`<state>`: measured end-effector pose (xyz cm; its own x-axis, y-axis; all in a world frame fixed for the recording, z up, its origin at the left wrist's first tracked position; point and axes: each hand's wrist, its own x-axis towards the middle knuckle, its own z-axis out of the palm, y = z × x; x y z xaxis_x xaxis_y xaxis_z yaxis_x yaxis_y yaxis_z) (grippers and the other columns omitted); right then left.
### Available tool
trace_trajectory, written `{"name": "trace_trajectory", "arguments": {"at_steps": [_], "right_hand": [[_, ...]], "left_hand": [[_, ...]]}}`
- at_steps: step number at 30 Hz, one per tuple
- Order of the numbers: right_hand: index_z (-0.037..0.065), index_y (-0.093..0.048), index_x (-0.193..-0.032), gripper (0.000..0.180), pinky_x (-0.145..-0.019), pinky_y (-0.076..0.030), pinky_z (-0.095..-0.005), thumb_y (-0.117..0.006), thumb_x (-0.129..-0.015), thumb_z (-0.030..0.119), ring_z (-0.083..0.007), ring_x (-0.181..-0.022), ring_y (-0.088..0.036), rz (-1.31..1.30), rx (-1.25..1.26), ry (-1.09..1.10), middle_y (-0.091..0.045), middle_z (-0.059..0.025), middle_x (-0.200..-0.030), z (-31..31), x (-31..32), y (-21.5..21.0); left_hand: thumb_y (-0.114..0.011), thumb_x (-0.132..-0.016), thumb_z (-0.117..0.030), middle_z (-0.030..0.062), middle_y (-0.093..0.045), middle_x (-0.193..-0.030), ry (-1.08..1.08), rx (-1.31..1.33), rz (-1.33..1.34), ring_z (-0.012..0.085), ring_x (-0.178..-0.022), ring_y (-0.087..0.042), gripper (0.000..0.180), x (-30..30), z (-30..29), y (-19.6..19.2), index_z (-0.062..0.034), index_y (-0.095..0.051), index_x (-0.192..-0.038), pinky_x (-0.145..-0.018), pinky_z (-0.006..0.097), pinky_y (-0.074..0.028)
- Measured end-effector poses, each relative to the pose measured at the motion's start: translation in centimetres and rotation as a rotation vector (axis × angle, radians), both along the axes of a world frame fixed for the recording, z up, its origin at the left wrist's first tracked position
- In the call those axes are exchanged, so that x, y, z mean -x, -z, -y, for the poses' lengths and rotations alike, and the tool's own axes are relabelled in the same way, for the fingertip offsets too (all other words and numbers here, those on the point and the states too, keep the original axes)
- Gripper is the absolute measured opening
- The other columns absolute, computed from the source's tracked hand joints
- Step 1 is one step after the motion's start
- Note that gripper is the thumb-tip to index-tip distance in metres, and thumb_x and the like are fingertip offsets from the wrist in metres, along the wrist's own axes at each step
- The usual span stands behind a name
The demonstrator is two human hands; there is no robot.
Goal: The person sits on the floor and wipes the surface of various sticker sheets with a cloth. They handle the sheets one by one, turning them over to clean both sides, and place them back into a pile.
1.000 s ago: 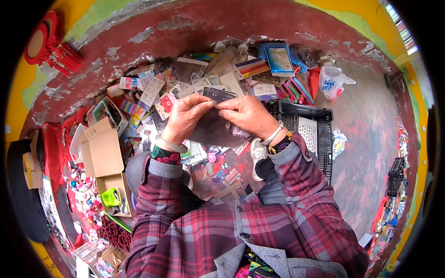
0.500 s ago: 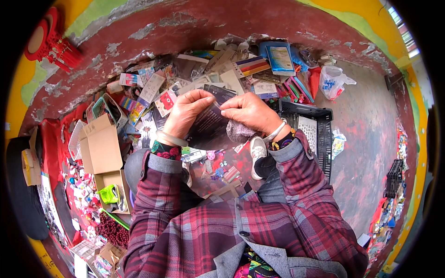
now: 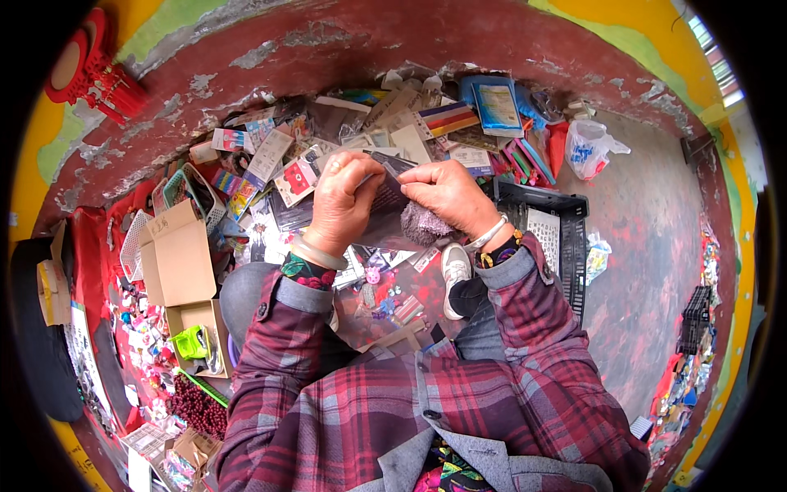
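Red-brown painted wall [image 3: 377, 41], rough, flaking to grey patches; runs along far edge of smooth grey floor [image 3: 648, 238] w/ red stains. Loose, jumbled heap of flat packs & cards at that edge.

Dark thin plastic film w/ faint pale print [image 3: 385, 205]: held up btwn both hands, above floor, near side of heap. L hand [image 3: 343, 201] closed, thumb & fingers pinching upper L part; exact contact pt partly hidden by knuckles. R hand [image 3: 449, 197] pinching upper R edge w/ fingertips.

Handling (est.): v. light, limp, prob. slippery; could tear if pulled hard. Best hold = pinch at top edge, one grip per side, lower part hanging free.

Grey-purple fuzzy textile bundle [image 3: 424, 223] just under R hand: rounded, looks soft & squashable, light; cannot tell if inside film, behind it or held. Palm-side grip around bulk wd suit.

Nearby: black rigid plastic crate [image 3: 579, 205], slatted, its far L corner near R hand; crinkled white plastic bag w/ blue marks [image 3: 589, 149], thin, beyond crate's far R corner; open brown cardboard box [image 3: 180, 258], matte, stiff flap raised, to L.
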<state>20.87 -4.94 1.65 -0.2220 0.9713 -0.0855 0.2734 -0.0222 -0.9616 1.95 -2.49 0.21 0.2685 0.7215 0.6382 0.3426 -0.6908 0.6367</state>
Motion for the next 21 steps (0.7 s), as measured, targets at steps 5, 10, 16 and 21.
{"name": "trace_trajectory", "arguments": {"at_steps": [5,10,16,21], "right_hand": [[-0.004,-0.065,-0.103,0.028,-0.081,-0.049,-0.0269,-0.061,-0.080,0.011,-0.0168,-0.092,-0.066,-0.027,-0.102,0.057,-0.068,-0.0176,-0.098,0.3,0.3,-0.6],[-0.003,-0.065,-0.105,0.025,-0.074,-0.050,-0.0247,-0.060,-0.084,0.009,-0.0125,-0.085,-0.064,0.051,-0.229,0.083,-0.069,-0.0144,-0.095,0.3,0.6,-0.3],[0.004,-0.069,-0.097,0.021,-0.070,-0.052,-0.0298,-0.060,-0.080,0.012,-0.0267,-0.081,-0.068,0.093,-0.308,0.138,-0.067,-0.0168,-0.088,0.7,1.2,0.0],[0.005,-0.069,-0.096,0.020,-0.062,-0.051,-0.0325,-0.060,-0.079,0.011,-0.0299,-0.074,-0.065,0.351,-0.501,0.171,-0.066,-0.0163,-0.083,0.9,2.4,-0.3]], "left_hand": [[-0.068,-0.074,0.000,0.0123,-0.062,-0.090,-0.040,-0.044,-0.039,0.0291,-0.086,-0.060,0.017,-0.4,0.6,0.3,-0.0031,-0.064,-0.091,-0.076,0.035,-0.047],[-0.069,-0.072,-0.004,0.0079,-0.064,-0.095,-0.134,-0.217,-0.125,0.0289,-0.089,-0.058,0.018,-1.0,0.7,0.7,-0.0048,-0.065,-0.090,-0.081,0.038,-0.046],[-0.068,-0.073,-0.006,0.0038,-0.065,-0.094,-0.192,-0.238,-0.126,0.0261,-0.090,-0.059,0.016,-1.3,1.0,1.2,-0.0081,-0.066,-0.089,-0.089,0.040,-0.042],[-0.067,-0.074,-0.006,0.0020,-0.065,-0.093,-0.240,-0.254,-0.176,0.0228,-0.090,-0.059,0.013,-1.2,1.0,0.8,-0.0090,-0.065,-0.086,-0.092,0.043,-0.039]]}}
